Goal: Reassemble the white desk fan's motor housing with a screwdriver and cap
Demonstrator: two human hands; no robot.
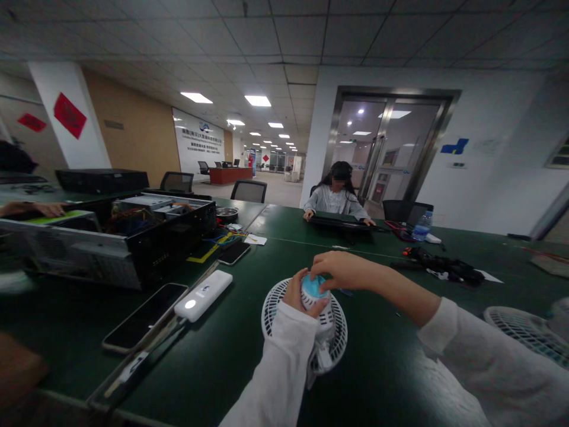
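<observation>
A small white fan (341, 335) lies grille-down on the green table, its motor housing pointing up. My left hand (295, 292) is wrapped round that housing, thumb on the near side. On top of the housing sits a light-blue part (313, 286). From above, the bent fingers of my right hand (340, 268) grip this blue part; the fingertips are partly hidden behind the left hand. A white piece (323, 356) sticks out at the fan's near edge.
Left stand an opened computer case (169, 237), a phone (144, 317), a white power bank (204, 296) with a cable, and another phone (234, 253). At right are another fan (511, 320), black gear (448, 267) and a bottle (422, 225). A person (336, 198) holds a black panel opposite.
</observation>
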